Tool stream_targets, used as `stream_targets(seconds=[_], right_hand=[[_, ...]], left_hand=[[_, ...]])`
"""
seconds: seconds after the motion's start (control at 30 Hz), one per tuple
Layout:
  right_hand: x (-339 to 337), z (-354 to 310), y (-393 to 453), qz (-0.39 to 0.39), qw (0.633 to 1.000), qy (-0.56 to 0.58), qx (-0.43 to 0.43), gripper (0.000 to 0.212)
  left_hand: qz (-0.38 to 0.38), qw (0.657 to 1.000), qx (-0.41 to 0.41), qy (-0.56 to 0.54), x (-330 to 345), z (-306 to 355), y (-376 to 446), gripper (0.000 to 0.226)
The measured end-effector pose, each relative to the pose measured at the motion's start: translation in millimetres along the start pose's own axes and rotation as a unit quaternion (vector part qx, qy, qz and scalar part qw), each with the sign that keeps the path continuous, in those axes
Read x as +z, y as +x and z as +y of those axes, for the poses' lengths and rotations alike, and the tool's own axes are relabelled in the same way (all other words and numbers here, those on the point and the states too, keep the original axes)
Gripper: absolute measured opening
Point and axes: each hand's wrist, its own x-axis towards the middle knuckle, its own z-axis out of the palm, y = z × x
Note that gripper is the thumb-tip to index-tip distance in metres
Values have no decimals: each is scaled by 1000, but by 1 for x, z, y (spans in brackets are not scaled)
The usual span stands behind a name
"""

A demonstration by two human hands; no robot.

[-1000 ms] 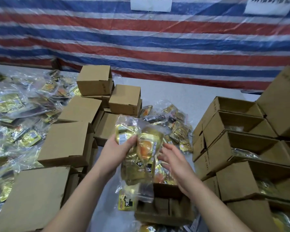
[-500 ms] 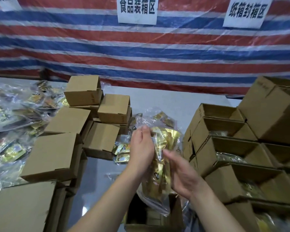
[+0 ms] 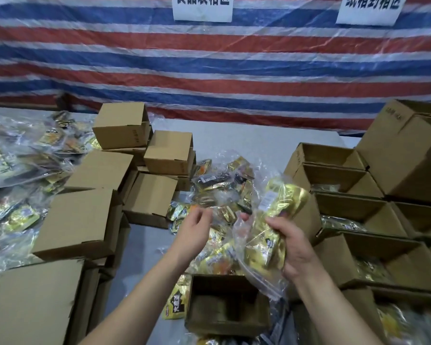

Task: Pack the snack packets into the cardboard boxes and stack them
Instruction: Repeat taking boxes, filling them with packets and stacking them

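Fingers (image 3: pixel 275 224) of the right hand (image 3: pixel 294 247) are curled round a clear bag of gold snack packets (image 3: pixel 271 230), holding it in the air above and just right of the open box (image 3: pixel 225 305) at the near edge of the tabletop (image 3: pixel 234 135). The left hand (image 3: pixel 194 232) is apart from the bag with its fingers loosely bent, and it appears to hold nothing.

The bag looks light, soft and crinkly, and its film is probably slippery, so the loose packets inside would likely shift and slump. A grip round the bunched middle, as now, seems safest. A pinch on the loose film alone might slide or tear.

Behind the hands lie more bagged packets (image 3: pixel 224 188). Closed boxes (image 3: pixel 85 220) stand to the left beside a heap of bags (image 3: pixel 13 185), and open filled boxes (image 3: pixel 353 185) are stacked on the right. A striped tarp (image 3: pixel 209 70) hangs behind.
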Motion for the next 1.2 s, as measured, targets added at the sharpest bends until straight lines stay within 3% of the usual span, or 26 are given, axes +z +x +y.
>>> stream_targets(seconds=[0.1,0.17,0.23,0.33,0.4,0.6,0.67,0.8,0.87,1.0,1.1,1.2], right_hand=[[-13,-1,0,21,993,-103,-58,36],[-17,5,-1,44,970,-221,-85,29],[-18,15,-1,45,914,-392,-93,39],[-18,35,0,-121,812,-564,-90,68],[-19,47,2,-187,729,-656,-55,74],[-29,73,9,-274,586,-760,63,75],[-28,80,14,-299,549,-777,73,73],[-26,98,29,-313,543,-773,98,66],[-32,112,35,-315,540,-771,120,62],[-48,140,44,-319,499,-788,171,54],[-57,160,45,-297,485,-791,226,63],[-59,166,41,-256,527,-765,268,70]], left_hand=[[-41,995,-32,80,-7,-58,-10,21],[-86,988,-54,115,-8,-91,-17,29],[-137,978,-62,147,-7,-116,-23,42],[-163,972,-82,147,-2,-133,-26,41],[-153,978,-95,107,-1,-139,-26,35],[-184,977,-100,40,-1,-136,-29,28],[-176,977,-117,18,2,-135,-29,40],[-141,980,-142,-12,5,-135,-28,52],[-132,981,-138,7,4,-138,-29,48],[-143,983,-103,41,4,-143,-32,28],[-136,986,-82,58,5,-139,-37,29],[-133,987,-77,48,7,-143,-38,29]])
